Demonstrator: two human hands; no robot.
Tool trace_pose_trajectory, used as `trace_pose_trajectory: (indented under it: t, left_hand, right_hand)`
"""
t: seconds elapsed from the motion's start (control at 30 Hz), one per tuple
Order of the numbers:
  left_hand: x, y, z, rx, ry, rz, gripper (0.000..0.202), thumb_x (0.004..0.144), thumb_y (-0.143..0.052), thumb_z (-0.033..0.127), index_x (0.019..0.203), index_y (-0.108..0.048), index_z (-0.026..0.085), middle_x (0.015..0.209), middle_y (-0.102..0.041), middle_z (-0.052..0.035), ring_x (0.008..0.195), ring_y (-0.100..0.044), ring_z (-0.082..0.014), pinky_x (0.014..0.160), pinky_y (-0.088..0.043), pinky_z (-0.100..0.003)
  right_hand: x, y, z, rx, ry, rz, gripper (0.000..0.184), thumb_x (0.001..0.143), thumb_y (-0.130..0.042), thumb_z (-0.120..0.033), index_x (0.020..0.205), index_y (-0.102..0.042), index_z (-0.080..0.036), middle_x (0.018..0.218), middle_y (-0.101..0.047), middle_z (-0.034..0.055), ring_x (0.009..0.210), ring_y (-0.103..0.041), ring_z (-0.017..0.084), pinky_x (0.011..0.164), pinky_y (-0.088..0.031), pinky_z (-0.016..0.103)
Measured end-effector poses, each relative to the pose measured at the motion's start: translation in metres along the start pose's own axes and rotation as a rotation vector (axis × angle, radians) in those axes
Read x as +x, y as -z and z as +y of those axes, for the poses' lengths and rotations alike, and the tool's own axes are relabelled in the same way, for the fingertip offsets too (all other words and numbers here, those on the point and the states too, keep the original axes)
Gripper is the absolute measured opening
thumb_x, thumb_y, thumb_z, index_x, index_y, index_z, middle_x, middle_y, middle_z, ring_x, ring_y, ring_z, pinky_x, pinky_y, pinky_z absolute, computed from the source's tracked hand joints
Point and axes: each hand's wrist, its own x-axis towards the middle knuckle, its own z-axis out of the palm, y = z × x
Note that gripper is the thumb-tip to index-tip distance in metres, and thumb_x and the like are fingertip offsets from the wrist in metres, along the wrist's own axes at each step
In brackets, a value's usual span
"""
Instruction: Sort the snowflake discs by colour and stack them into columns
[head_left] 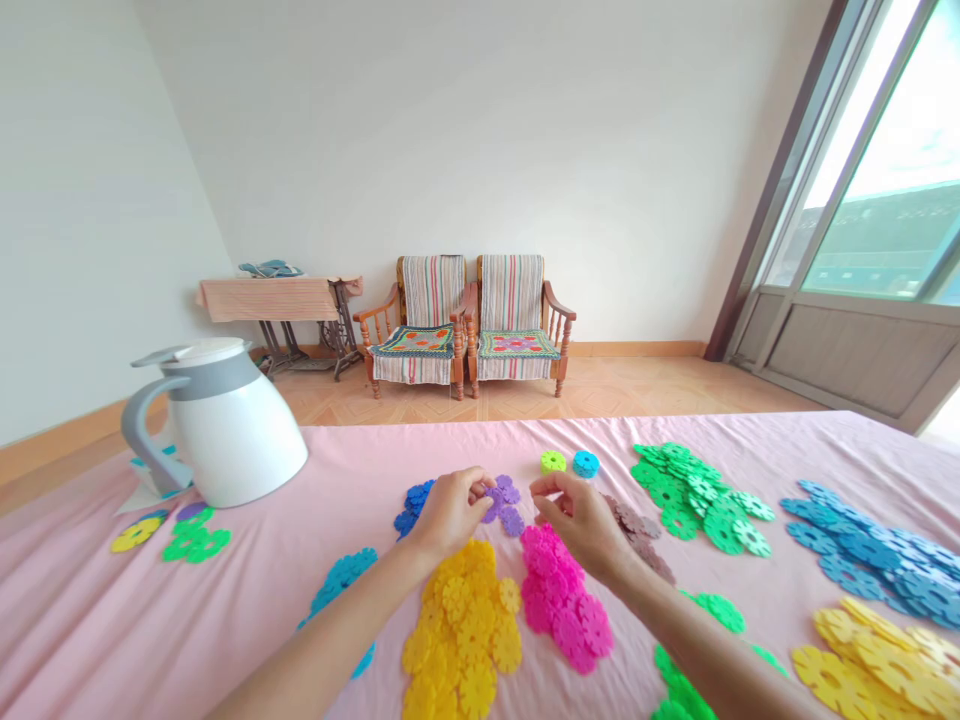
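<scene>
Centrally in the head view, the left hand (450, 510) has its grip drawn narrow on the edge of the purple pieces (504, 503), a small cluster of flat notched flakes lying on the bench (360, 460) just above the middle of the frame. The right hand (577, 520) sits just right of them, fingers pinched close. Whether anything is between them I cannot tell.

To handle these flakes well, I judge it best to pinch one by its rim with the fingertips. The other hand should steady the rest, so the cluster does not slide on the pink cloth.

Room is tight below the hands. The yellow pile (465, 620) and the pink pile (562, 595) lie right under the wrists, so a dragged forearm could scatter them. The dark blue pile (414, 500) touches the left hand's far side, and the brownish pile (637, 530) lies close on the right. Bare cloth opens above the hands, apart from a green disc (553, 461) and a blue disc (586, 463). The white jug (225, 420) stands well apart at the left, and the bench's far edge is well beyond the hands.
</scene>
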Motion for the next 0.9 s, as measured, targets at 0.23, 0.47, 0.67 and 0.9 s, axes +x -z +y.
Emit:
trace_pose_trajectory:
  t: [0.23,0.47,0.67,0.9]
  left_hand:
    - [-0.001,-0.009,-0.002,0.277,-0.119,-0.153,0.017,0.069,-0.056,0.011,0.074,-0.069,0.02,0.076,-0.069,-0.0018,0.074,-0.062,-0.0176,0.066,-0.04,-0.024]
    - [0.036,0.017,-0.021,0.168,0.105,0.016,0.012,0.069,-0.061,0.022,0.072,-0.07,0.015,0.069,-0.069,-0.0029,0.069,-0.061,-0.0173,0.064,-0.043,-0.024]
    - [0.07,0.019,-0.049,0.148,0.248,-0.016,0.011,0.058,-0.068,0.015,0.068,-0.068,0.014,0.058,-0.065,0.0009,0.06,-0.06,-0.0143,0.056,-0.043,-0.021]
    - [0.076,0.009,-0.06,0.147,0.309,-0.134,0.013,0.056,-0.069,0.013,0.069,-0.071,0.012,0.056,-0.064,0.0012,0.053,-0.057,-0.0125,0.051,-0.041,-0.02]
  right_hand:
    - [-0.023,0.013,0.008,-0.054,-0.032,-0.009,0.014,0.076,-0.049,-0.022,0.084,-0.06,-0.018,0.06,-0.064,-0.0005,0.058,-0.065,0.016,0.051,-0.044,0.023]
    - [-0.025,0.02,0.013,-0.003,-0.046,-0.006,0.016,0.078,-0.049,-0.024,0.087,-0.06,-0.018,0.064,-0.065,0.001,0.062,-0.066,0.017,0.051,-0.044,0.023]
    - [-0.027,0.018,0.016,-0.056,-0.069,-0.028,0.016,0.079,-0.047,-0.022,0.085,-0.061,-0.019,0.059,-0.062,-0.0005,0.06,-0.064,0.017,0.049,-0.04,0.022]
    - [-0.03,0.015,0.015,-0.128,-0.079,-0.036,0.016,0.078,-0.047,-0.021,0.086,-0.061,-0.02,0.056,-0.062,-0.0014,0.051,-0.057,0.014,0.046,-0.034,0.022]
